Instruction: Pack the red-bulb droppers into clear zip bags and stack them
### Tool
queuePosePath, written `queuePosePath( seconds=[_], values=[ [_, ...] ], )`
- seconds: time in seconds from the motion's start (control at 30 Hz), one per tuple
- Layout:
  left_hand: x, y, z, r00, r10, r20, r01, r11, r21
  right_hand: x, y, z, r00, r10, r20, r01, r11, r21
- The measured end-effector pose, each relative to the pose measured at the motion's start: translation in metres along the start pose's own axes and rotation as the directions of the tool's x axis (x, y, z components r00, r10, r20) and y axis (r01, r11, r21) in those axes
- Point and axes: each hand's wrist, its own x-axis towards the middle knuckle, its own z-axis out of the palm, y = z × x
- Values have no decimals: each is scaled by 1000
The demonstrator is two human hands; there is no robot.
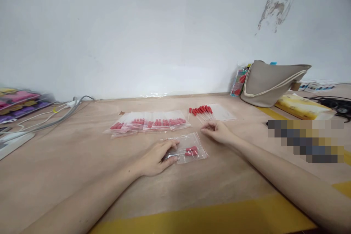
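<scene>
Left hand (pixel 160 155) on clear bag (pixel 189 140), right hand (pixel 218 131) by droppers (pixel 203 108); grips unclear. Filled bags (pixel 150 120) beyond, grey pouch (pixel 270 80) rightward.

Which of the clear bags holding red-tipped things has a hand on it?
The bag nearest the person, lying apart with the left hand on it; the other bags overlap in a row farther back.

Apparent packing workshop: row of filled zip bags (pixel 149 122) on table (pixel 60 162), power strip (pixel 17 144) left, scarred wall (pixel 131 40) far.
</scene>
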Motion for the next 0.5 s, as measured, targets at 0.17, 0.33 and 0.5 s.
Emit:
queuePosePath(
  seconds=[0.17,0.33,0.5],
  values=[
    [0,0,0,1000,-24,-4,23,999,-43,43,10,-5,961,-145,-235,35,908,-417],
    [1,2,-2,1000,-5,11,5,999,-46,72,-8,15,960,51,-274,-191,835,-515],
    [0,2,-2,1000,3,-3,-3,1000,-16,87,-24,28,952,151,-267,-273,817,-508]
  ],
)
